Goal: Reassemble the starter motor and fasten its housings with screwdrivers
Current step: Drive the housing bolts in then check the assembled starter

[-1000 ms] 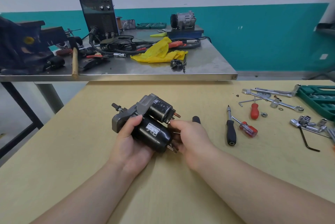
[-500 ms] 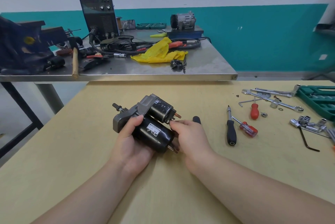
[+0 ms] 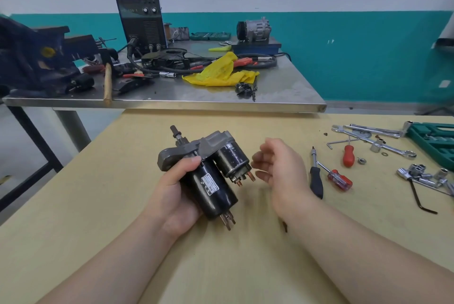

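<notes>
Teal-and-white walls back a steel bench cluttered with a welder, cables and a yellow rag; nearer lies the pale wooden counter [image 3: 98, 205] where the work is done. The left hand [image 3: 177, 193] grips the starter motor [image 3: 208, 176], thumb laid over the grey nose housing and fingers curled beneath the black body, holding it tilted just above the counter with its copper terminals toward the person. The right hand [image 3: 277, 166] hovers just beside the solenoid end, fingers loosely spread and blurred, holding nothing and not touching the motor.

To the right, well within reach, lie a black-handled screwdriver [image 3: 315, 176], a red clear-handled screwdriver [image 3: 336, 177] crossing it, and a smaller red screwdriver [image 3: 348, 153] farther back, with wrenches, sockets and a nut beyond.

By the look of it the motor's main parts are already mated, and the step in hand is the changeover from fitting to fastening. The next move likely calls for the free hand to take a screwdriver matched to the housing screws, while the left keeps the motor steady and turned so that the screw heads face the tool. Whether the screws are already seated cannot be told from this view.
</notes>
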Demonstrator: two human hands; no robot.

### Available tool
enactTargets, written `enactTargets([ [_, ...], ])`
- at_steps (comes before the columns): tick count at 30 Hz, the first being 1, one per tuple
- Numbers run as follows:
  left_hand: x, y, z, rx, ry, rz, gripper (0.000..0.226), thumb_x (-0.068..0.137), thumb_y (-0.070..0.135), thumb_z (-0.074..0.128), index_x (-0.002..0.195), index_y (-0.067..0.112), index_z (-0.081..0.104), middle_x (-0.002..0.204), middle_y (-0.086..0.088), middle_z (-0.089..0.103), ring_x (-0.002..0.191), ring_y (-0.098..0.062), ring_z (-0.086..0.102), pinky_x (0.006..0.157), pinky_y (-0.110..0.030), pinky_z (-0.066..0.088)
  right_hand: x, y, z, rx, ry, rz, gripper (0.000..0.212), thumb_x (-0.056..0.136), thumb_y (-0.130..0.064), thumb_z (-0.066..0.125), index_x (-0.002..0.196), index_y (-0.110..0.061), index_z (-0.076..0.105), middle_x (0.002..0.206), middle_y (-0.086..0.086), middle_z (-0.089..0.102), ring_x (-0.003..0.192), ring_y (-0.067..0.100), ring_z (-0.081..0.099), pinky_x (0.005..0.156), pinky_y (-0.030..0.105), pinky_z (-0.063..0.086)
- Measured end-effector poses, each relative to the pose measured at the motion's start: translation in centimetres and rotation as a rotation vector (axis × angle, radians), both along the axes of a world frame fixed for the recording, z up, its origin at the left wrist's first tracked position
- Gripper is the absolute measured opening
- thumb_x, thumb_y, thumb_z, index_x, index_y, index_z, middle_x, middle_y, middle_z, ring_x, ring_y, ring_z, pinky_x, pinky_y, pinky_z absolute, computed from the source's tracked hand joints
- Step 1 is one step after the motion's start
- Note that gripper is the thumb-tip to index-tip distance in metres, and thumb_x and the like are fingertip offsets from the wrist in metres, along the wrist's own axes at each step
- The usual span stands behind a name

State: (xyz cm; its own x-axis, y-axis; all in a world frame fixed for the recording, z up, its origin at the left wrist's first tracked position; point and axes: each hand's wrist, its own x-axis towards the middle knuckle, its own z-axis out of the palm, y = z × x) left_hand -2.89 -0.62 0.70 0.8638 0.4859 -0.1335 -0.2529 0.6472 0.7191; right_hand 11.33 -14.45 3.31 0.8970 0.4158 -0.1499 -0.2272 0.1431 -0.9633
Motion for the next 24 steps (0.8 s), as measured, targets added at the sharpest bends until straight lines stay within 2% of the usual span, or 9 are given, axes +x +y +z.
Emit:
enactTargets([
  [2, -0.2, -0.2, 0.2, -0.001, -0.004, -0.035, 0.052, 0.075, 0.026, 0.080, 0.127, 0.015, 0.079, 0.133, -0.015, 0.074, 0.110, -0.035, 0.077, 0.086, -0.058, 0.062, 0.5, -0.3, 0.7, -0.123, -0.110, 0.241, 0.038, 0.093, -0.050, 0.064, 0.102, -0.014, 0.071, 0.078, 0.001, 0.072, 0.071, 0.020, 0.069, 0.064, 0.037, 0.053],
  [4, -0.3, -0.3, 0.5, 0.013, -0.008, -0.082, 0.056, 0.080, 0.028, 0.077, 0.133, 0.012, 0.075, 0.137, -0.018, 0.072, 0.117, -0.037, 0.074, 0.088, -0.055, 0.063, 0.0, -0.4, 1.0, -0.238, -0.202, 0.456, 0.051, 0.083, -0.068, 0.068, 0.108, -0.023, 0.075, 0.086, -0.002, 0.078, 0.072, 0.018, 0.073, 0.062, 0.035, 0.055],
  [7, -0.5, -0.3, 0.6, 0.050, 0.005, -0.152, 0.053, 0.090, 0.028, 0.073, 0.139, 0.009, 0.070, 0.144, -0.022, 0.067, 0.128, -0.041, 0.068, 0.094, -0.056, 0.060, -1.3, -0.4, 0.7, -0.279, -0.300, 0.597, 0.045, 0.078, -0.075, 0.073, 0.110, -0.043, 0.075, 0.102, -0.012, 0.081, 0.087, 0.012, 0.079, 0.069, 0.032, 0.059],
  [10, -0.6, -0.5, 0.5, 0.096, 0.045, -0.221, 0.061, 0.089, 0.035, 0.079, 0.144, 0.011, 0.068, 0.149, -0.020, 0.063, 0.135, -0.041, 0.063, 0.100, -0.055, 0.058, -1.8, -0.7, 0.6, -0.214, -0.239, 0.614, 0.040, 0.083, -0.065, 0.076, 0.116, -0.043, 0.077, 0.113, -0.012, 0.080, 0.103, 0.009, 0.077, 0.091, 0.039, 0.062],
  [11, -0.6, -0.6, 0.6, 0.108, 0.056, -0.239, 0.063, 0.087, 0.039, 0.084, 0.143, 0.013, 0.069, 0.149, -0.019, 0.064, 0.135, -0.040, 0.064, 0.100, -0.054, 0.058, -2.0, -0.8, 0.5, -0.186, -0.206, 0.600, 0.040, 0.084, -0.062, 0.076, 0.116, -0.040, 0.078, 0.113, -0.010, 0.081, 0.105, 0.012, 0.077, 0.092, 0.040, 0.061],
  [16, -0.6, -0.1, 1.1, 0.146, 0.109, -0.259, 0.063, 0.090, 0.058, 0.077, 0.139, 0.017, 0.073, 0.143, -0.017, 0.069, 0.126, -0.037, 0.070, 0.096, -0.053, 0.060, -3.8, -0.3, -0.6, -0.002, 0.002, 0.431, 0.045, 0.084, -0.053, 0.075, 0.118, -0.023, 0.080, 0.113, 0.006, 0.081, 0.101, 0.029, 0.078, 0.066, 0.033, 0.059],
  [19, -0.4, 0.0, 1.1, 0.187, 0.121, -0.166, 0.059, 0.092, 0.066, 0.069, 0.129, 0.021, 0.078, 0.132, -0.013, 0.076, 0.112, -0.031, 0.078, 0.082, -0.044, 0.065, -4.4, 0.0, -0.8, 0.113, 0.124, 0.414, 0.040, 0.083, -0.052, 0.074, 0.110, -0.024, 0.083, 0.110, 0.007, 0.081, 0.090, 0.024, 0.078, 0.060, 0.032, 0.057],
  [21, -0.1, -0.2, 1.2, 0.202, 0.107, -0.130, 0.064, 0.094, 0.072, 0.063, 0.133, 0.024, 0.077, 0.135, -0.011, 0.074, 0.116, -0.030, 0.076, 0.082, -0.043, 0.065, -4.1, 0.0, -0.9, 0.171, 0.139, 0.414, 0.034, 0.084, -0.052, 0.072, 0.104, -0.028, 0.085, 0.106, 0.005, 0.081, 0.086, 0.020, 0.078, 0.057, 0.030, 0.056],
  [24, 0.4, -0.6, 0.9, 0.227, 0.105, -0.082, 0.072, 0.096, 0.083, 0.049, 0.140, 0.029, 0.071, 0.144, -0.010, 0.069, 0.129, -0.032, 0.069, 0.092, -0.047, 0.062, -3.5, -0.1, -1.2, 0.218, 0.150, 0.406, 0.036, 0.083, -0.051, 0.072, 0.107, -0.026, 0.084, 0.108, 0.006, 0.081, 0.088, 0.022, 0.079, 0.057, 0.030, 0.057],
])
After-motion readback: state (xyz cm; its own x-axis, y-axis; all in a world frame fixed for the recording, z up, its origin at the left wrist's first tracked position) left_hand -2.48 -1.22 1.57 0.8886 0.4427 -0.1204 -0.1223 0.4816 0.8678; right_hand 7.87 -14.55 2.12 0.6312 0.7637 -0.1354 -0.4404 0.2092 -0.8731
